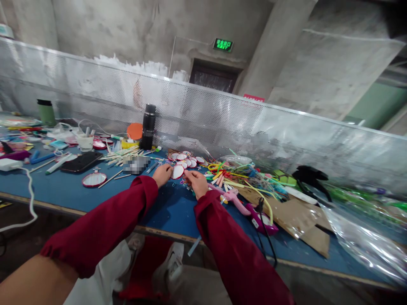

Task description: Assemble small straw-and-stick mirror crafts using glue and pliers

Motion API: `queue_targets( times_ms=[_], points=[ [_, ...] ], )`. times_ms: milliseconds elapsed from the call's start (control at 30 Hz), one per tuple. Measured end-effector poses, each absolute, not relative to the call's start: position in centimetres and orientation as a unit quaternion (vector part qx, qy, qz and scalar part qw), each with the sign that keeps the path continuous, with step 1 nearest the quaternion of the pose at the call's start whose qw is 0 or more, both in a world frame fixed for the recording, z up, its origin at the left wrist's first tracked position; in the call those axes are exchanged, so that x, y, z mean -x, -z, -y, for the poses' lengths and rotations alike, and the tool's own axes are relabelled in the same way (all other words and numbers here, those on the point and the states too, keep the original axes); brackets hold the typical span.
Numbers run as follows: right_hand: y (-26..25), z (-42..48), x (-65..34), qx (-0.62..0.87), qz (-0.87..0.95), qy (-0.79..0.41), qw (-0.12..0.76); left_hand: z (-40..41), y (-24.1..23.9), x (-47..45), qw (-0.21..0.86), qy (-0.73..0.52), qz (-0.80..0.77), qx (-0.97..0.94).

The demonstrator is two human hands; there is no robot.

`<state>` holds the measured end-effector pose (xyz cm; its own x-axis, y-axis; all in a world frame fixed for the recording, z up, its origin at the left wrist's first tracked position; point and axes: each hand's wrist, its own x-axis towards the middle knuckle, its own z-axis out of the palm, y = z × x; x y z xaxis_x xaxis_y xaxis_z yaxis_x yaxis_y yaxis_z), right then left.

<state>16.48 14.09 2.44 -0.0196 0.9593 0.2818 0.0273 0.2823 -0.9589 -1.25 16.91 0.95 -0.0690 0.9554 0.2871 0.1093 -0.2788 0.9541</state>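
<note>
Between my hands is a small round white disc [178,171] with a dark red rim, tilted toward me above the blue table. My left hand [162,175] pinches its left edge, fingers closed. At the right edge, the closed fingertips of my right hand [197,183] meet the disc; whether they hold anything else is too small to tell. Just behind lies a pile of similar white discs [182,156]. Small loose bits are scattered around the pile. A pink glue gun [233,198] rests to the right of my right wrist.
Wooden sticks [122,156], a black bottle [148,127], a phone [81,162] and a larger red-rimmed disc [94,179] are to the left. Coloured pipe cleaners [260,182], cardboard [292,214] and clear plastic bags [365,241] lie right. A perforated metal screen [203,114] stands behind.
</note>
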Motion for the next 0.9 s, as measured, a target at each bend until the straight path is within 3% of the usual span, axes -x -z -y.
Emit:
queue_targets(
  times_ms=[233, 700, 900],
  points=[
    [-2.1, -14.5, -16.7, 0.433, 0.576, -0.408, 0.56, -16.3, -1.5, 0.7, 0.378, -0.556, -0.465, -0.576],
    [-1.6, -15.0, -16.8, 0.442, 0.58, -0.404, 0.553, -15.6, -1.9, 0.0, 0.537, -0.556, -0.403, -0.489],
    [-1.6, -14.6, -16.6, 0.429, 0.597, -0.415, 0.536, -15.7, -1.9, 0.1, 0.548, -0.573, -0.37, -0.484]
  ],
)
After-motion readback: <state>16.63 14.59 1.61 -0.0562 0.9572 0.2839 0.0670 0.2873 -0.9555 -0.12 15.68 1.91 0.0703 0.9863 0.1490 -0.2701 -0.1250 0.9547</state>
